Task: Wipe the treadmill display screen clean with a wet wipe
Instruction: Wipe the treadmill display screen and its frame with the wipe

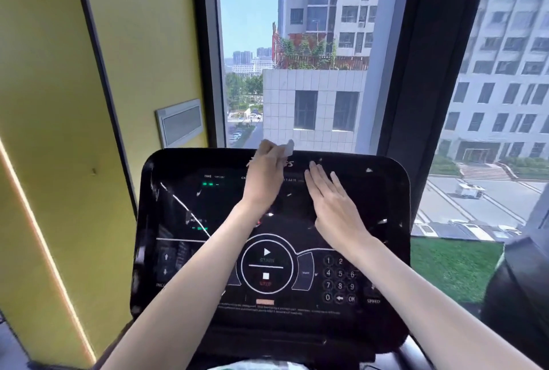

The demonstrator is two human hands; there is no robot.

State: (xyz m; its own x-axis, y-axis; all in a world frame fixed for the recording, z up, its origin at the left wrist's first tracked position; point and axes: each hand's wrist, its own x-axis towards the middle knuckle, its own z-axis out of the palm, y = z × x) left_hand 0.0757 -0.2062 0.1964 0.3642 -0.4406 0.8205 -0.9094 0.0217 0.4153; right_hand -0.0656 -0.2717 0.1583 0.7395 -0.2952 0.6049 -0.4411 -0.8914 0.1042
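left hand (264, 175) pinches wet wipe (287, 148), top edge | right hand (334, 203) flat on display screen (225, 200) | risk: bare palm smears glass (or hits keypad (340, 279))

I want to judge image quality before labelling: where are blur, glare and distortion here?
Head view: the left hand and wipe are smeared by motion, the right hand is sharper; daylight from the window leaves white glare streaks on the glossy screen; the wide lens bends the window frame lines.
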